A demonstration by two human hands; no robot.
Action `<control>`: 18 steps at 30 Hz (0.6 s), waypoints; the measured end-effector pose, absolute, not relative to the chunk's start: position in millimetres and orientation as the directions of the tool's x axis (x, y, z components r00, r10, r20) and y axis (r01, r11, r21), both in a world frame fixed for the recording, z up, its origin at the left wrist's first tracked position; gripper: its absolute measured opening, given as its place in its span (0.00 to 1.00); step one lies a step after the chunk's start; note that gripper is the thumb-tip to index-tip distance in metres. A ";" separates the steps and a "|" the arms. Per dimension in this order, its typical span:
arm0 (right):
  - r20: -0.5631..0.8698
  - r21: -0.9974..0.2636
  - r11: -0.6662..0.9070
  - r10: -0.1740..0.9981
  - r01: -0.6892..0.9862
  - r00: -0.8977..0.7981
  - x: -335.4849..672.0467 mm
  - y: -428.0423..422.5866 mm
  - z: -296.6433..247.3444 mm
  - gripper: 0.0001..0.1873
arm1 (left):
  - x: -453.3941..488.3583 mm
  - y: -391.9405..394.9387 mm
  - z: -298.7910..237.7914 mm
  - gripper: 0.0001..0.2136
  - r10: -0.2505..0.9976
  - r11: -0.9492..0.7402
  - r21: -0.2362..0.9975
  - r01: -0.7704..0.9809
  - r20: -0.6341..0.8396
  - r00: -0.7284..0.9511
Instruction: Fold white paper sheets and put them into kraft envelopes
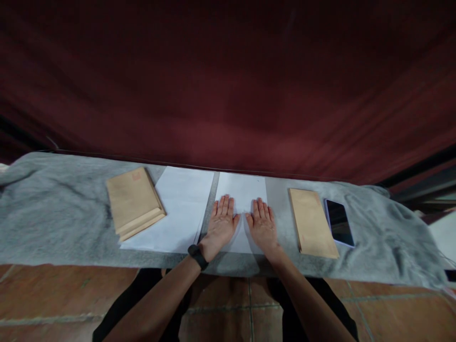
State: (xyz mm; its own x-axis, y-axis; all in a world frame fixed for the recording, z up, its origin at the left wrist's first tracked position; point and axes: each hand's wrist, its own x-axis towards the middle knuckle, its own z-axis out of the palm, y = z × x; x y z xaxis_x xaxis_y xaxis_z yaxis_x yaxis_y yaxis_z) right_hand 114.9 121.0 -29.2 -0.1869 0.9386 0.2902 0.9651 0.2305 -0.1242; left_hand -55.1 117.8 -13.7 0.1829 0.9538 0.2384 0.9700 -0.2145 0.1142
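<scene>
A single white sheet of paper [242, 187] lies flat in front of me on a grey cloth. My left hand [223, 223] rests palm down on its left side, fingers stretched out. On the right side of the same sheet lies my right hand [262, 224], also flat with its fingers extended. Neither hand grips anything. Just left of this sheet is more white paper [181, 204], with a narrow strip of cloth between. A dark band sits on my left wrist.
Brown envelopes [133, 199] are stacked at the left, partly over the white paper. At the right lie more brown envelopes [313, 223], beside a phone [339, 222] with a dark screen. The grey cloth [71, 209] covers the narrow surface; a dark red wall-like panel [228, 95] rises behind.
</scene>
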 end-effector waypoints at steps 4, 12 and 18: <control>0.283 -0.131 0.222 0.942 0.966 -0.178 117.5 118.2 -28.5 0.31 | -56.4 111.1 -11.2 0.28 0.954 -0.218 0.104 0.970 0.232 0.189; 0.246 -0.200 0.418 0.897 0.886 -0.367 108.5 96.7 -21.9 0.28 | -53.5 87.7 -11.1 0.25 0.922 -0.337 0.100 0.936 0.239 0.306; 0.215 -0.172 0.370 0.919 0.913 -0.332 108.2 91.0 -19.5 0.28 | -54.5 78.6 -17.1 0.25 0.916 -0.345 0.096 0.934 0.253 0.312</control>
State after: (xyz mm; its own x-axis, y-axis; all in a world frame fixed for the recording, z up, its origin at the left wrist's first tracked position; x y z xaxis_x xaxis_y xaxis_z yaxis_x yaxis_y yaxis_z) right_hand 108.2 91.0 -19.5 -0.3318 0.9186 0.2146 0.9129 0.3700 -0.1723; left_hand -54.5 78.6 -17.1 0.3121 0.9158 0.2529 0.9337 -0.3448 0.0963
